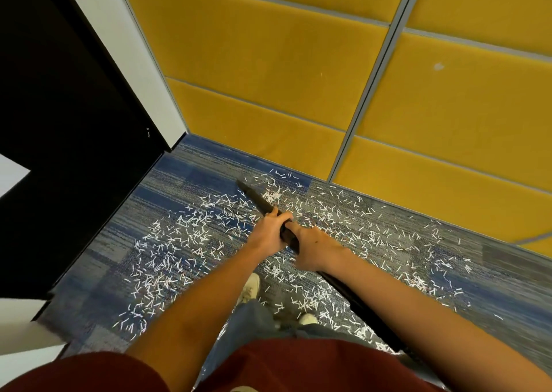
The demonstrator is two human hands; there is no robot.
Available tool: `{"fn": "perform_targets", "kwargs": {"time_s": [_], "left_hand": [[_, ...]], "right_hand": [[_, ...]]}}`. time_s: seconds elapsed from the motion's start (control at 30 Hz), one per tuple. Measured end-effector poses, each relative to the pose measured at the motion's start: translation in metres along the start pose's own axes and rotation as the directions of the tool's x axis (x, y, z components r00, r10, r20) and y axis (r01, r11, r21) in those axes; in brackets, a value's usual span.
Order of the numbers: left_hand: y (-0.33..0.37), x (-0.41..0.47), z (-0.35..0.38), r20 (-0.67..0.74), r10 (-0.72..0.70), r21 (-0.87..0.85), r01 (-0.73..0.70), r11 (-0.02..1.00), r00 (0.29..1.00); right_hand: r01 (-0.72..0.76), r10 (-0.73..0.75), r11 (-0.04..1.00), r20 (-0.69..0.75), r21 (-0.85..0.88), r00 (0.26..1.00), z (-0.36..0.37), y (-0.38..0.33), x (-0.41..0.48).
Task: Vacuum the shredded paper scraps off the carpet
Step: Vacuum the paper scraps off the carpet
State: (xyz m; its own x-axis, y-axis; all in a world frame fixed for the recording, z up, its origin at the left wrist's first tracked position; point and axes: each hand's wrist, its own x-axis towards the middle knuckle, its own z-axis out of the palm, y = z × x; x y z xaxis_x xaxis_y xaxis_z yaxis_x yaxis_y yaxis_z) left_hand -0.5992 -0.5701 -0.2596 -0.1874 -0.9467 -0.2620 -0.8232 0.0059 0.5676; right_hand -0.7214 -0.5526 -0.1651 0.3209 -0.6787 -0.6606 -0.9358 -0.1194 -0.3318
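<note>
1. Left grip (268, 232) and right grip (313, 249): both are wrapped around the black nozzle (257, 198), the left one ahead and the right one touching it just behind.
2. Nozzle tip: it lies ahead of both grips and to their left, low over the carpet (191, 182). Whether it touches the carpet cannot be told.
3. Hose (358, 305): it runs back from the right grip, beneath the right forearm.
4. Paper scraps (179, 242): short, thin white strips are strewn on every side of the grips, thickest to their left and behind them. They thin out beyond the tip, toward the yellow wall (268, 78).
5. Technique, as a judgement: hold the tip flat to the carpet and draw it in slow, overlapping passes from the wall back toward the grips. Quick sweeps would probably scatter strips this light, and the carpet likely traps some.
6. Progress: scraps cover most of the carpet in view, so the task appears to be at an early stage.
</note>
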Motion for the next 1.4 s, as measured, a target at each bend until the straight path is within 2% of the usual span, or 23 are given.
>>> {"fn": "perform_targets", "kwargs": {"time_s": [0.83, 1.4], "left_hand": [[0.026, 0.029, 0.012, 0.062, 0.056, 0.009, -0.057, 0.998, 0.996], [0.057, 0.064, 0.005, 0.073, 0.069, -0.092, -0.062, 0.994, 0.995]], "right_hand": [[-0.054, 0.056, 0.998, -0.045, 0.032, 0.997, -0.012, 0.031, -0.006], [-0.071, 0.072, 0.997, -0.027, 0.03, 0.997, -0.058, 0.049, -0.003]]}}
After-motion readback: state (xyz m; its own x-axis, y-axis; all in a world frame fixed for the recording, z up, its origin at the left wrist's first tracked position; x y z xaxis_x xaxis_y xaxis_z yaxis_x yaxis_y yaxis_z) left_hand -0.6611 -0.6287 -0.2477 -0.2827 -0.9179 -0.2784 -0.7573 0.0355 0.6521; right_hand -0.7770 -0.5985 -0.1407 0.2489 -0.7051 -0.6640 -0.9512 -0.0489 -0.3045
